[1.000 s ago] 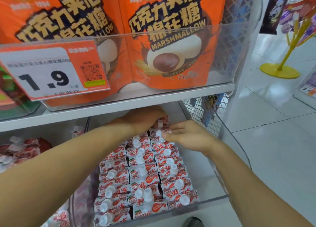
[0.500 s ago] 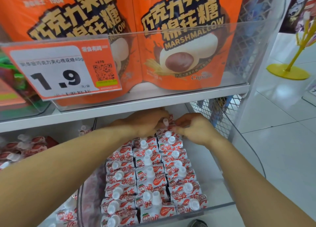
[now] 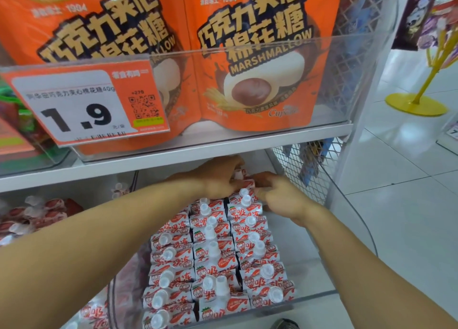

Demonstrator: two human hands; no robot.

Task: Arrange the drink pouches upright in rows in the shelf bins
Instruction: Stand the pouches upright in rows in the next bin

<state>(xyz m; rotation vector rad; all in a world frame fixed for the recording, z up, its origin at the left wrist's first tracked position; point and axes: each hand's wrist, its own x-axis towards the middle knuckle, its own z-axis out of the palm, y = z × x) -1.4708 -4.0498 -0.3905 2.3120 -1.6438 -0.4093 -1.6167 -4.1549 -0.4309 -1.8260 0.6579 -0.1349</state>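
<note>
Both hands, left [image 3: 218, 177] and right [image 3: 277, 197], pinch a back pouch [image 3: 241, 177] deep in the bin [image 3: 359, 242], seemingly standing it upright to finish the right row.

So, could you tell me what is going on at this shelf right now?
A person is stocking drink pouches in a clear bin on the lower shelf. Both hands reach to the back of the bin: the left hand and right hand grip one pouch there. In front, three rows stand upright.
</note>
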